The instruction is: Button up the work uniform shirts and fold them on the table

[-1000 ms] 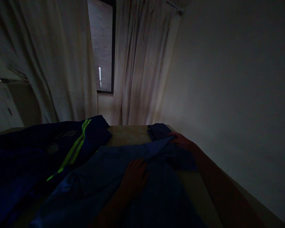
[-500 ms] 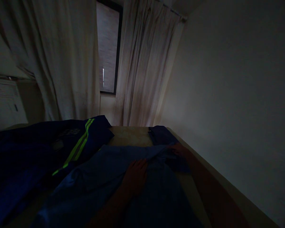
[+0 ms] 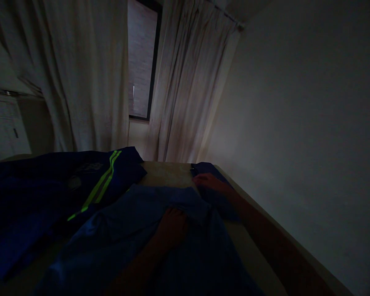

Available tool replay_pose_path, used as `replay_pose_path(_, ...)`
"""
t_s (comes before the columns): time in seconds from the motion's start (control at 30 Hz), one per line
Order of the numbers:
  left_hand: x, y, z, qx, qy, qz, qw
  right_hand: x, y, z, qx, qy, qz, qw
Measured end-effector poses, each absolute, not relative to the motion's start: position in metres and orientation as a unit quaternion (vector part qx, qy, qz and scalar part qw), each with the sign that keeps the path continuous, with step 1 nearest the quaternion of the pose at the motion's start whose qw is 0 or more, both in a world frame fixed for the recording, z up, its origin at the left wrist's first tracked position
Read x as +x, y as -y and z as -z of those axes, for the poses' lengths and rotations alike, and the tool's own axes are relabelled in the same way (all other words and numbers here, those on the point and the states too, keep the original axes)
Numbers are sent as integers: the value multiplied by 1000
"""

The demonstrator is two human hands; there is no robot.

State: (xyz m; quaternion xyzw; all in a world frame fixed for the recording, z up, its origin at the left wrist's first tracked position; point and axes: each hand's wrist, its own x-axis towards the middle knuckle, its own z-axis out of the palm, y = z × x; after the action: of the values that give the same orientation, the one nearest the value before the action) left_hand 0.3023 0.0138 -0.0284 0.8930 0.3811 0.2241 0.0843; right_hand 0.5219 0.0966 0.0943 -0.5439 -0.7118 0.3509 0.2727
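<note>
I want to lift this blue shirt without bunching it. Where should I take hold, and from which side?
Probably at the far end by the right hand, where the blue shirt lies folded into an edge on the tan surface. Come from the right, the wall side: the striped jacket crowds the left, and the left hand pins the middle flat.

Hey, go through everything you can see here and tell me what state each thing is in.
Blue shirt: spread out on the table.
Striped jacket: lying rumpled, left of the shirt.
Curtains: parted, window showing between.
Left hand: flat, palm down on the shirt.
Right hand: on dark cloth at the far end; grip too dark to tell.
</note>
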Motion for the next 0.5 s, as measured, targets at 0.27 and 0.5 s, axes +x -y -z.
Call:
replay_pose_path(0.27,303,-15,33,863,-420,-272,65,519,-45,-37,-486,833,-250,86)
replay_pose_path(0.5,293,-27,30,787,-416,-429,153,508,-22,-17,-464,877,-110,56)
